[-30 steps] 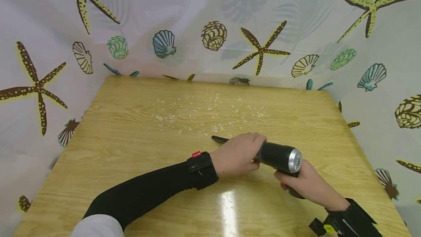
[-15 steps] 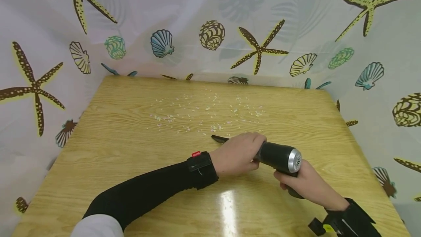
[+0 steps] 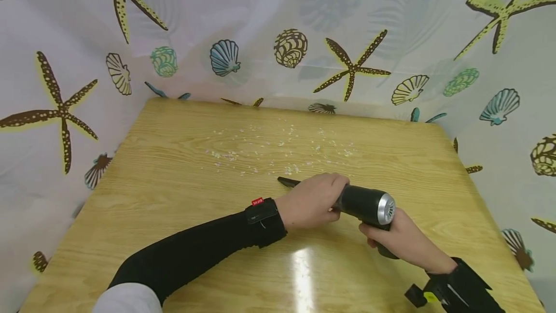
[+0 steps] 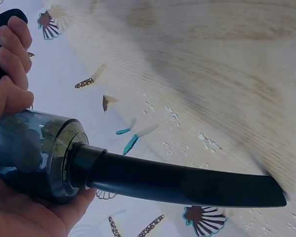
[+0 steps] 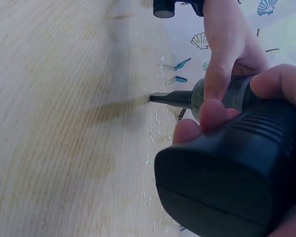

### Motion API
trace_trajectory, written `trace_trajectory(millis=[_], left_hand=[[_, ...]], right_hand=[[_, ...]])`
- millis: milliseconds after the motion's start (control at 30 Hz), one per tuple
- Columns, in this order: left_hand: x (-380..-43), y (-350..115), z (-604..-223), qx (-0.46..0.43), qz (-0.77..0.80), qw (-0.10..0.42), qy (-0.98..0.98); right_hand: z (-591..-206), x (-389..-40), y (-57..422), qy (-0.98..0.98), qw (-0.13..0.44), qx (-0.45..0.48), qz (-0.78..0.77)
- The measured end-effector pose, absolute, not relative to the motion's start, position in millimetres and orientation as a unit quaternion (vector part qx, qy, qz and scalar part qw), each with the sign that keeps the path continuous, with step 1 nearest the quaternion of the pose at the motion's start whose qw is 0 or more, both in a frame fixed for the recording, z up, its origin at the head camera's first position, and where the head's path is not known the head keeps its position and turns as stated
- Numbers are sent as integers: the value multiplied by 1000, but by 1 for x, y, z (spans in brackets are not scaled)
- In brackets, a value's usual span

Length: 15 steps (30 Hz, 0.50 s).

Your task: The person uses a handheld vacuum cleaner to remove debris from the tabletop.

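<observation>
A black handheld vacuum cleaner (image 3: 365, 204) with a silver rear ring is held in both hands over the wooden table. My left hand (image 3: 310, 202) grips its front part, and in the left wrist view the fingers wrap the clear dust cup (image 4: 29, 148). My right hand (image 3: 406, 240) grips the handle, whose dark base (image 5: 212, 192) fills much of the right wrist view. The flat crevice nozzle (image 4: 187, 182) points left, its tip close over the wood. Small pale paper scraps (image 3: 226, 155) lie scattered beyond the nozzle.
The wooden table (image 3: 173, 197) has a light reflection near its front. A white curtain (image 3: 256, 76) printed with shells and starfish hangs behind and along both sides. Black bands with cameras sit on both wrists.
The head view has swung slightly left. The vacuum cleaner and both hands have shifted a little left relative to the table and scraps. Both grips are the same.
</observation>
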State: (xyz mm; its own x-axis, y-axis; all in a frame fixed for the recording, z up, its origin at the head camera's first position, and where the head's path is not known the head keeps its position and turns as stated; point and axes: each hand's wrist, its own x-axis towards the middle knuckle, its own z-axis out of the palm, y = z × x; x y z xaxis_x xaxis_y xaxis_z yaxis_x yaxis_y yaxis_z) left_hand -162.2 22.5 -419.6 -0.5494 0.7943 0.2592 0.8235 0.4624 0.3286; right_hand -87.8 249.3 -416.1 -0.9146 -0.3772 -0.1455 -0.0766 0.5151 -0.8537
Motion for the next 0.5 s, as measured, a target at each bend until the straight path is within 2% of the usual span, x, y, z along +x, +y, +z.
trace_trajectory(millis=[500], left_hand=[[-166, 14, -422, -461, -213, 34, -861]], right_hand=[[-417, -94, 240, 856, 160, -137, -473]])
